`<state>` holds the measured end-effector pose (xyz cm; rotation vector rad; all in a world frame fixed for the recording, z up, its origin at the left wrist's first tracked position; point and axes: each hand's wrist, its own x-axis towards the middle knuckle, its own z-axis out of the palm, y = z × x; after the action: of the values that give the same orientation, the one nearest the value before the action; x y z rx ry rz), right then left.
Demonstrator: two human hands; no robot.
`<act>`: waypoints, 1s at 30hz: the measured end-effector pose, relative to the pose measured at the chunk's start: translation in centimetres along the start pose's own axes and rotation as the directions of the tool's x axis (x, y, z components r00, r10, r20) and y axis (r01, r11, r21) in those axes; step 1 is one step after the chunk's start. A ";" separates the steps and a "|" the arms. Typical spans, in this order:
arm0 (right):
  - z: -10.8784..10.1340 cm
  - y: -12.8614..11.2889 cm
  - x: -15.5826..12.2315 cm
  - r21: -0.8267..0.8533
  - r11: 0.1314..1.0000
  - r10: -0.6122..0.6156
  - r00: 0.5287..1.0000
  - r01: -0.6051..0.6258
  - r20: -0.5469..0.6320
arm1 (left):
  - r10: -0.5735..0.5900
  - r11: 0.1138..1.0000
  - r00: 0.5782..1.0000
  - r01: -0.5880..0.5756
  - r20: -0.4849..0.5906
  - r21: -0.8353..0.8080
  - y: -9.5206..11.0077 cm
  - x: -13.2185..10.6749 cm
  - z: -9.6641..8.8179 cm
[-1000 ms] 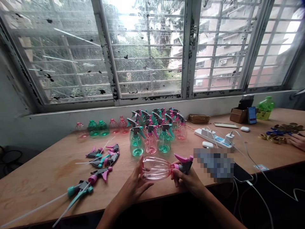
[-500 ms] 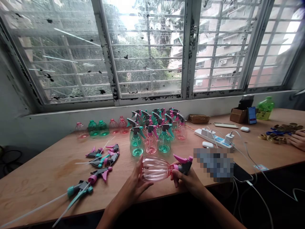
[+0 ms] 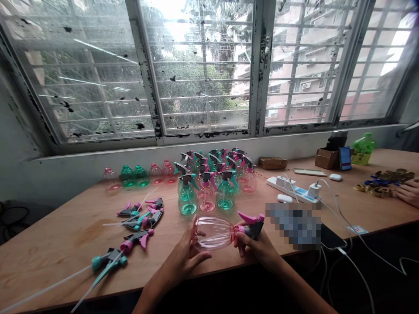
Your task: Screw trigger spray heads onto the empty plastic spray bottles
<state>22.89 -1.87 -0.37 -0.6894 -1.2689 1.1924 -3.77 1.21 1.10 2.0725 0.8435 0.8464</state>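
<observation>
I hold a clear pink spray bottle [image 3: 214,233] sideways over the near edge of the wooden table [image 3: 65,235]. My left hand [image 3: 185,259] cups the bottle's round base, fingers curled around it. My right hand [image 3: 257,248] grips the neck and the pink and grey trigger head [image 3: 251,221] fitted there. A thin dip tube shows inside the bottle.
Finished pink and green spray bottles [image 3: 212,181] stand clustered mid-table; capless bottles [image 3: 140,174] line the wall to their left. Loose trigger heads with tubes [image 3: 137,220] lie at left. A power strip [image 3: 294,187], cables and phone sit at right, where another person's hand [image 3: 409,192] rests.
The bottle and both hands have barely shifted; my grip on base and neck stays the same.
</observation>
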 end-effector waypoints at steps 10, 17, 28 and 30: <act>0.0 0.1 -0.2 -0.011 1.000 0.016 1.000 -0.016 -0.005 | 0.048 0.999 0.999 -0.049 -0.013 -0.006 -0.5 0.0 -0.3; 0.0 0.1 0.0 -0.008 1.000 -0.003 0.999 0.003 -0.035 | 0.049 0.994 0.998 -0.046 -0.034 0.104 0.0 -0.1 -0.2; 0.2 0.0 -0.1 -0.044 0.999 0.008 0.999 -0.010 -0.040 | 0.039 0.995 0.999 -0.037 -0.024 0.098 0.3 -0.2 -0.1; 0.2 0.1 -0.1 -0.044 0.999 0.006 0.999 -0.008 -0.042 | 0.024 0.994 0.999 -0.021 -0.025 0.107 0.6 -0.3 -0.3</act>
<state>22.71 -1.97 -0.48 -0.7477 -1.2614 1.1527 -3.94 0.76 1.66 2.1715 0.8993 0.8591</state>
